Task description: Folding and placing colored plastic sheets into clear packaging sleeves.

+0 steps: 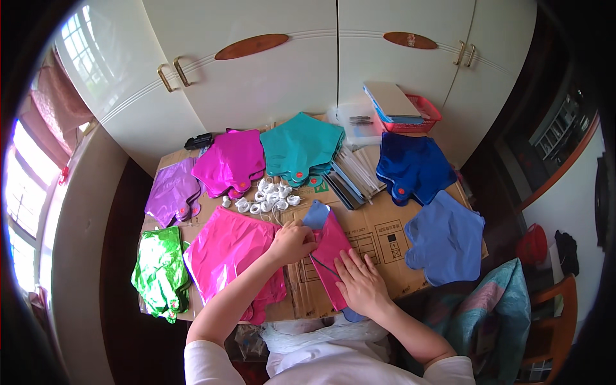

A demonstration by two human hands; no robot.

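Observation:
In front of me lies a folded pink foil balloon [332, 240], flat and narrow, with a dark line across it. A piece of blue foil [316, 215] shows at its far end, and more blue at its near end. My left hand [292, 242] has its fingers curled together at the balloon's left edge, pinching it. My right hand [360, 281] rests flat on its near half, fingers stretched out. Just left, partly under my left forearm, is a pile of pink star-shaped foil balloons [224, 247]. Right of my hands lies a periwinkle-blue pile [446, 237].
Cardboard [301, 282] covers the table. Around it lie green [159, 266], lilac [172, 192], magenta [231, 160], teal [301, 147] and dark blue [416, 163] foil piles. White string coils [269, 196], pale strips [359, 170] and a red basket [427, 115] stand farther back.

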